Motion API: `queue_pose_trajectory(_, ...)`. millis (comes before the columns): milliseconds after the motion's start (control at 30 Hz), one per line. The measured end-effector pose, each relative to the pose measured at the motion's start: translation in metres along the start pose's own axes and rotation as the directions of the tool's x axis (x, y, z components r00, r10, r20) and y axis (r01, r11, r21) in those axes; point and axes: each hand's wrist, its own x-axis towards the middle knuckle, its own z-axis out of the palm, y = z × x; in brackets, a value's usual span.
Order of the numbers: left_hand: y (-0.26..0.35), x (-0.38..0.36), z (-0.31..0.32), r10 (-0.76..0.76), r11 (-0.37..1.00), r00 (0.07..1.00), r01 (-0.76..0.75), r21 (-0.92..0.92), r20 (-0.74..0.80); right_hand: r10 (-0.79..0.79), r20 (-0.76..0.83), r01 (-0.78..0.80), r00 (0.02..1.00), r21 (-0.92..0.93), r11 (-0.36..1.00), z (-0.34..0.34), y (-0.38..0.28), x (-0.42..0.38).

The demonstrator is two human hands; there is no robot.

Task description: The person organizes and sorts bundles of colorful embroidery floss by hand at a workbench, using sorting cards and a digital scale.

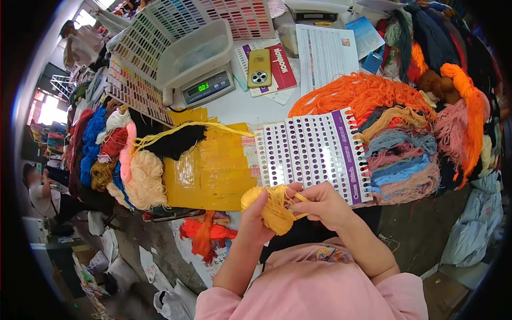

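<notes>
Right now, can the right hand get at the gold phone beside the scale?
Probably not without letting go: the right hand is busy on the yellow yarn bundle, which the left hand also holds. The gold phone lies far across the table, beyond the punched shade card.

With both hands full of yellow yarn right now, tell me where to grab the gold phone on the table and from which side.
Grip the gold phone across its two long edges, coming straight down from above. It lies flat, camera side up, on a red booklet, so nothing can slip under it. Its narrow width suits the fingers, and the scale crowds its left, so a side approach looks awkward.
</notes>
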Motion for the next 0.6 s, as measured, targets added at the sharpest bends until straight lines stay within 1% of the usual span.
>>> queue_pose_trajectory(67, 0.0, -0.002, 0.0, 0.048, 0.996, 0.999, -0.05, 0.079, 0.026, -0.004, 0.014, 0.004, 1.0, 0.029, 1.0, 0.001, 0.001, 0.001)
queue_pose_trajectory(167, 0.002, -0.002, 0.005, 0.036, 0.965, 0.995, -0.01, 0.261, -0.094, -0.013, 0.022, 0.01, 1.0, 0.103, 0.995, 0.002, 0.003, 0.001)
queue_pose_trajectory(267, 0.004, 0.0, 0.005, -0.031, 0.995, 0.994, 0.041, 0.091, -0.106, -0.04, 0.011, 0.037, 0.999, 0.18, 0.983, 0.001, 0.006, 0.002)
queue_pose_trajectory(367, 0.003, 0.003, 0.001, -0.031, 1.0, 0.992, 0.03, -0.011, -0.124, -0.093, 0.033, 0.082, 0.995, 0.254, 0.964, -0.002, 0.009, 0.003)
queue_pose_trajectory(433, 0.001, 0.001, -0.005, 0.024, 0.997, 0.994, -0.016, 0.07, -0.111, -0.155, 0.048, 0.136, 0.987, 0.283, 0.95, 0.0, 0.011, 0.006)
queue_pose_trajectory(467, 0.0, -0.001, -0.007, 0.052, 0.993, 0.994, -0.041, 0.111, -0.101, -0.11, 0.063, 0.083, 0.992, 0.334, 0.939, 0.001, 0.009, 0.005)
queue_pose_trajectory(533, -0.002, -0.007, -0.007, 0.019, 0.979, 0.982, 0.02, 0.202, -0.19, -0.021, 0.096, -0.022, 0.995, 0.427, 0.904, 0.003, 0.004, 0.003)
queue_pose_trajectory(567, -0.001, -0.008, -0.007, 0.004, 0.969, 0.972, 0.054, 0.243, -0.234, 0.02, 0.195, -0.108, 0.981, 0.451, 0.886, -0.003, 0.001, 0.0)
queue_pose_trajectory(600, 0.001, -0.005, -0.008, 0.039, 0.993, 0.999, -0.035, 0.116, -0.03, 0.045, 0.277, -0.177, 0.96, 0.473, 0.863, -0.01, 0.0, -0.001)
